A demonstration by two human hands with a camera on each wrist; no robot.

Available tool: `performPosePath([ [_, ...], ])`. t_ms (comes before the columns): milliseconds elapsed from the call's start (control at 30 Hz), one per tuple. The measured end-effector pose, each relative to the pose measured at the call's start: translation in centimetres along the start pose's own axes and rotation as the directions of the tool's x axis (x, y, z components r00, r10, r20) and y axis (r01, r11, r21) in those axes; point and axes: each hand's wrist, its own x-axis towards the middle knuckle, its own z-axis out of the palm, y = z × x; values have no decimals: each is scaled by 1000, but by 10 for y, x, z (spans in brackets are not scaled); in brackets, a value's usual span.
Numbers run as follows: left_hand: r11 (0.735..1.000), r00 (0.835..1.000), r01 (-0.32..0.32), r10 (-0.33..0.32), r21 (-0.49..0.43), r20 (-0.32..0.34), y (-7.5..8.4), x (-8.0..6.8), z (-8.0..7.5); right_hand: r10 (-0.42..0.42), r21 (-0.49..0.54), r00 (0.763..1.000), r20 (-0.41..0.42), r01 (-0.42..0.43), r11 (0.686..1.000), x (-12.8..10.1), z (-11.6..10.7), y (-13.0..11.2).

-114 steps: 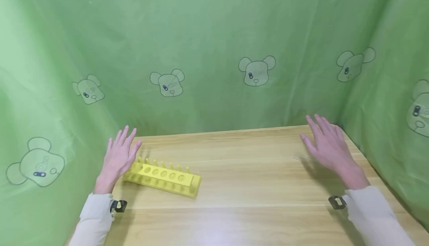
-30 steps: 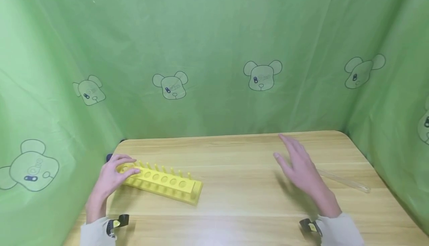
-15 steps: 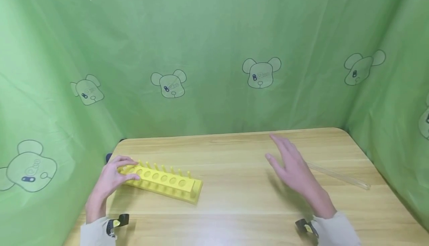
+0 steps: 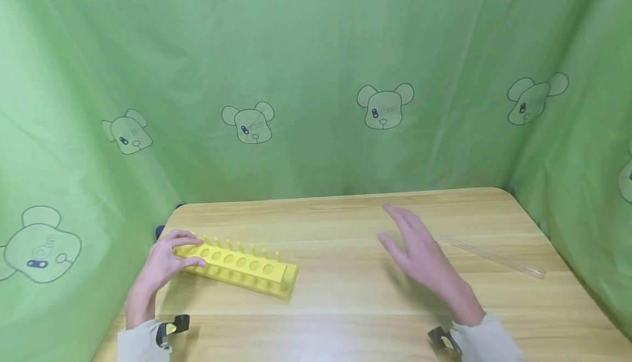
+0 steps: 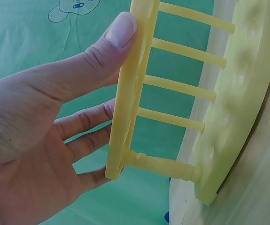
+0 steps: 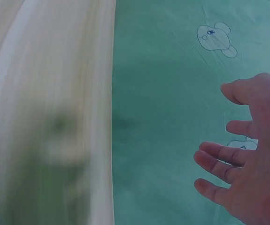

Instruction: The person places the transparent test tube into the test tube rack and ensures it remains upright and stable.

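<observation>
R hand (image 4: 419, 252) moved nearer yellow rack (image 4: 235, 265) vs. a sec ago: wide, empty. L hand (image 4: 164, 260) grips rack's left end. Clear tube (image 4: 491, 255) lies well right of rack on desk (image 4: 345, 252). Prob. steadying step; next calls for R hand at tube.

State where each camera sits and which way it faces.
Head: on the head, facing forward and down at the table; left hand, right hand and sleeves show.
Left wrist: on that wrist, facing the yellow rack, which the left hand grips.
Right wrist: on that wrist, facing the green curtain; right hand shows.
Head and left wrist share the yellow rack.
</observation>
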Motion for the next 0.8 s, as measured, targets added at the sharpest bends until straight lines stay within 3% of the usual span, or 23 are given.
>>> performPosePath([
  [500,1000,1000,-20,21,-17,13,2,-4,2,-27,40,997,77,24,999,-2,24,-18],
  [800,999,1000,-25,25,-20,6,-1,-3,1,-57,33,995,78,55,998,4,35,-31],
])
